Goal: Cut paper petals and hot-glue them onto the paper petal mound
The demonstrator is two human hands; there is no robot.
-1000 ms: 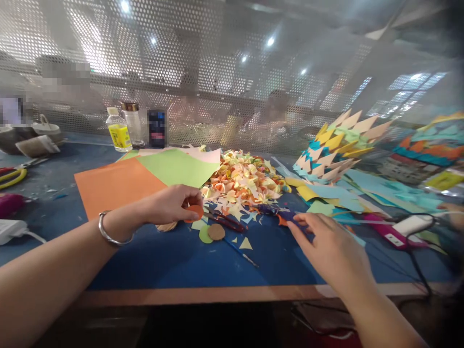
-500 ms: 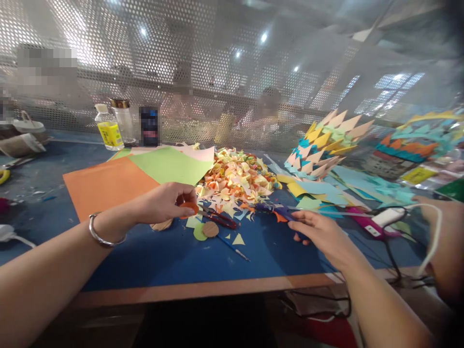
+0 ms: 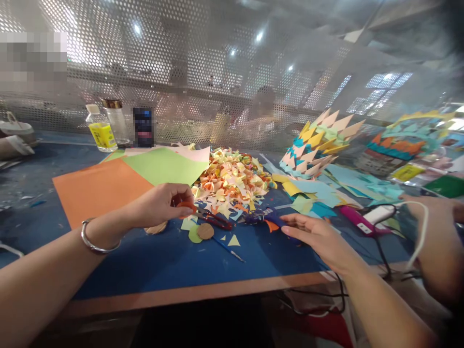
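My left hand [image 3: 172,203] pinches a small orange paper piece [image 3: 187,209] above the tabletop, its fingers closed on the edge. My right hand [image 3: 308,234] is closed around the handle of a purple-blue hot glue gun [image 3: 270,220], whose nozzle points left, low over the table. The palm hides part of the handle. Between the hands lie dark red scissors [image 3: 217,221], a round wooden disc [image 3: 205,231] overlapping a green paper circle [image 3: 195,234], and a thin blue brush or pen [image 3: 228,249]. Another wooden disc [image 3: 156,227] shows partly below my left forearm.
A heap of paper cuttings [image 3: 235,176] rises behind the tools. Orange [image 3: 97,188] and green sheets [image 3: 170,164] lie left. A spiky paper construction [image 3: 319,145], a magenta power strip [image 3: 357,220] with cables and another person's arm [image 3: 435,241] are right. Bottles [image 3: 102,133] stand back left.
The glue gun and my right hand have come slightly lower towards the table. My left hand still holds the orange paper piece. The whole view has shifted a little.
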